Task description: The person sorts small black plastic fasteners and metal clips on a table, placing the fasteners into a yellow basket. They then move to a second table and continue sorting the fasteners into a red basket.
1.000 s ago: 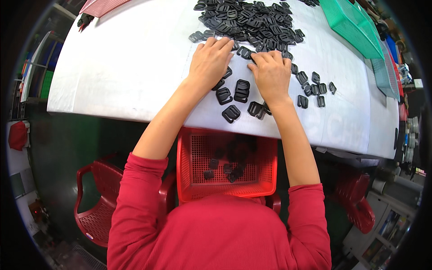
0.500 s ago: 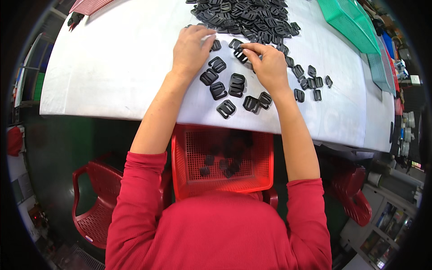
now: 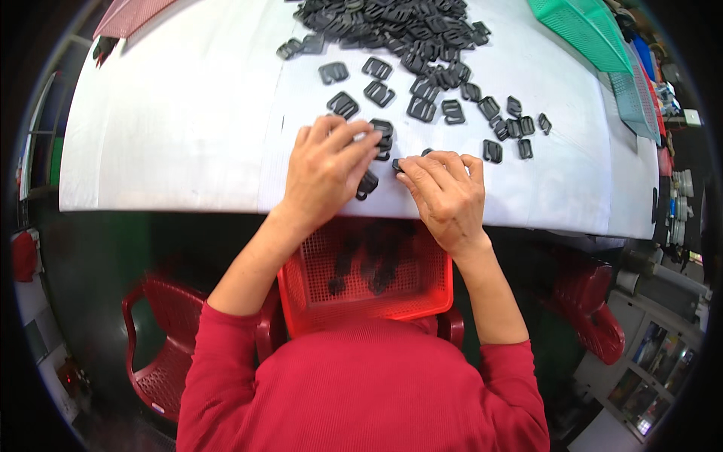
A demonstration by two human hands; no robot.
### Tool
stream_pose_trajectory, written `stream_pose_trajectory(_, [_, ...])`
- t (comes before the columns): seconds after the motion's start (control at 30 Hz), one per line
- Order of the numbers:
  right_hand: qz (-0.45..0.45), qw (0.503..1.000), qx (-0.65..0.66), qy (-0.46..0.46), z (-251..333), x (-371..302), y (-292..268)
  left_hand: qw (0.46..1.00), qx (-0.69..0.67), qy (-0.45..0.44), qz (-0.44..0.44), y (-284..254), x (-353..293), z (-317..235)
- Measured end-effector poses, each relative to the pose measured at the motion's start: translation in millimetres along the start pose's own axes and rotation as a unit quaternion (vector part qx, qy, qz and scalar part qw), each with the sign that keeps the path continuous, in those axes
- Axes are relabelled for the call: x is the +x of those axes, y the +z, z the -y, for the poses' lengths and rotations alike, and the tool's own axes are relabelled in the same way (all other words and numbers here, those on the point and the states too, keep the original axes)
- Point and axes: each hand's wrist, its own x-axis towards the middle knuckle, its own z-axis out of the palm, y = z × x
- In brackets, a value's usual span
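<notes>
Small black plastic buckles with slots lie on the white table, and a large heap of buckles (image 3: 384, 22) is at the far side. Near the table's front edge my left hand (image 3: 324, 173) has its fingers apart, reaching over a slotted buckle (image 3: 382, 129). Another buckle (image 3: 367, 184) is partly hidden beneath that hand. To its right, my right hand (image 3: 449, 196) is closed, with a small dark buckle (image 3: 398, 164) at its thumb and fingertips. Below the edge stands a red basket (image 3: 301, 301) with blurred dark pieces inside.
Several loose buckles (image 3: 422, 109) lie between the heap and my hands, with more to the right. A green basket (image 3: 584, 30) and a grey-blue one (image 3: 636, 105) stand at the right, a pink basket (image 3: 139, 19) at the far left. A red chair (image 3: 162, 331) is left of me.
Both hands have come back from near the heap to the table's front edge. Several buckles near the edge are gone from sight, and blurred dark shapes now show in the red basket.
</notes>
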Motion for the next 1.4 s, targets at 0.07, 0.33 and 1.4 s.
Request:
stream_pose_trajectory(0.07, [-0.007,0.994,0.059,0.089,-5.6,9.3,-6.0,1.0,0.02,0.009,0.019,2.9,-5.6,1.2])
stream_pose_trajectory(0.33, [-0.007,0.984,0.026,0.177,-58.5,8.5,-13.1,0.995,0.059,-0.004,0.082,3.7,3.0,-3.6])
stream_pose_trajectory(1.4, [-0.03,0.991,0.022,0.125,-67.3,34.6,8.1,0.988,0.015,-0.106,-0.11,-28.6,28.6,21.1])
